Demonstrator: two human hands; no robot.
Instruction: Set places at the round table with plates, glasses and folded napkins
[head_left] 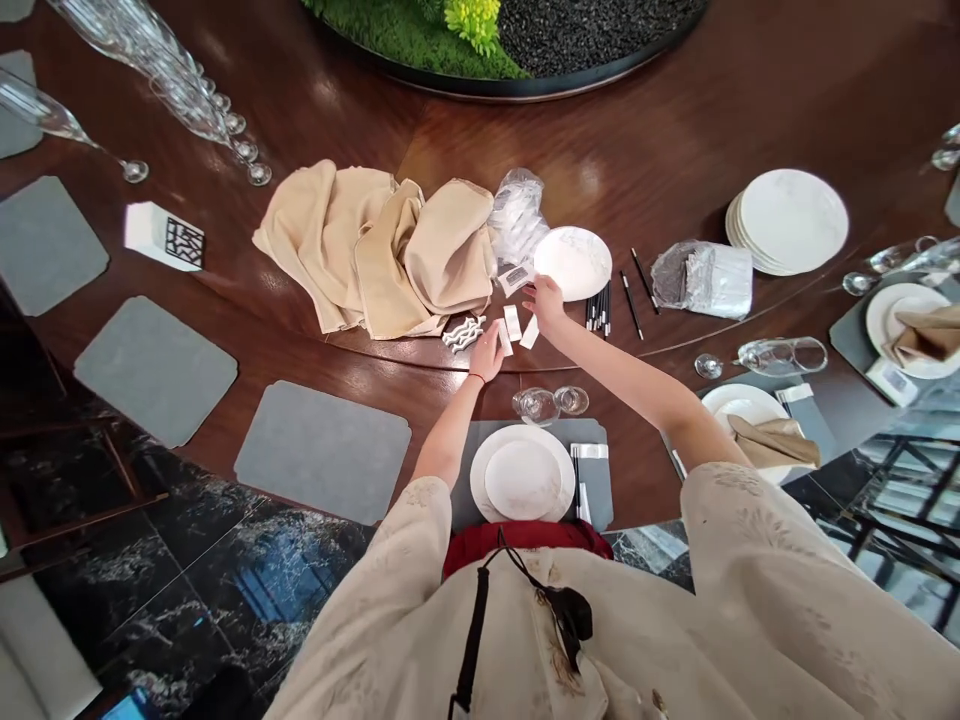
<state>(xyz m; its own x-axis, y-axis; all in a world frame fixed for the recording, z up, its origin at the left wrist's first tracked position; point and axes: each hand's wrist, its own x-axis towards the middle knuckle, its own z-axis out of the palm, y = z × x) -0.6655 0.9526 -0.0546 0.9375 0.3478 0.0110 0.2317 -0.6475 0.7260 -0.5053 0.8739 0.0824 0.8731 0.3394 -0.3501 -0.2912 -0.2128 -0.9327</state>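
My left hand (487, 355) is closed on a small white packet (505, 338) at the table's near side. My right hand (547, 302) pinches the edge of a white packet with a grey label (515, 279), just left of a white plate (574, 262). Two more small white packets (513, 322) lie between my hands. Beside my left hand are white wavy chopstick rests (463, 334). Black chopsticks (598, 310) lie right of my right hand, partly under the plate. Beyond my hands sit a crumpled clear plastic bag (519, 215) and a pile of beige napkins (390, 250).
A place setting with stacked plates (523, 480) and glasses (536, 404) stands before me. To the right are a plastic-wrapped bundle (705, 279) and a plate stack (795, 220). Grey placemats (322, 450) and rows of glasses (172, 90) lie left. A planted centrepiece (420, 45) fills the far middle.
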